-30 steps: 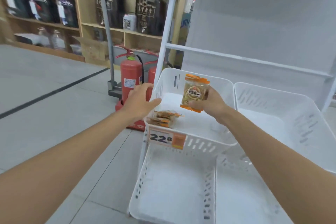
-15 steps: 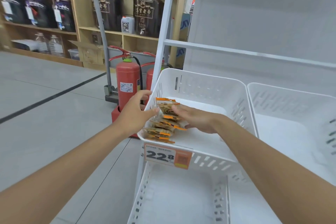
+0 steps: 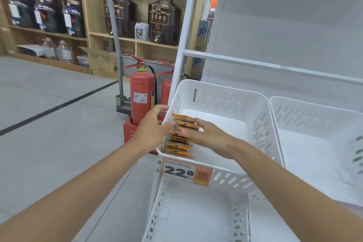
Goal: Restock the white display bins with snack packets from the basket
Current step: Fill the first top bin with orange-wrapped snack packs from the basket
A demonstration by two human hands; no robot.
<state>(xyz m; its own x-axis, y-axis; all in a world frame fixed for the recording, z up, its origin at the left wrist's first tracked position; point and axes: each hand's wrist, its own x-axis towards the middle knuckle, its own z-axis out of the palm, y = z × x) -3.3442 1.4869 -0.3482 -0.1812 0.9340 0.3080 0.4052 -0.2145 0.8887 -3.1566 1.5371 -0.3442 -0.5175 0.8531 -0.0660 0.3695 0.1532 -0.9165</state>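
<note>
both arms outstretched; left hand curled, right hand flat.

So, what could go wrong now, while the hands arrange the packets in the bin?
1. The snack packets lean in a loose row at the left front corner of the bin; when the right hand lets go, the row may topple flat.
2. The left hand grips the bin's left wall; pulling on it might shift or tilt the bin on the rack.

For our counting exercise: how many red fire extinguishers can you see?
2: one fire extinguisher stands on the floor left of the white bin; a second stands beside it, partly hidden.
</note>
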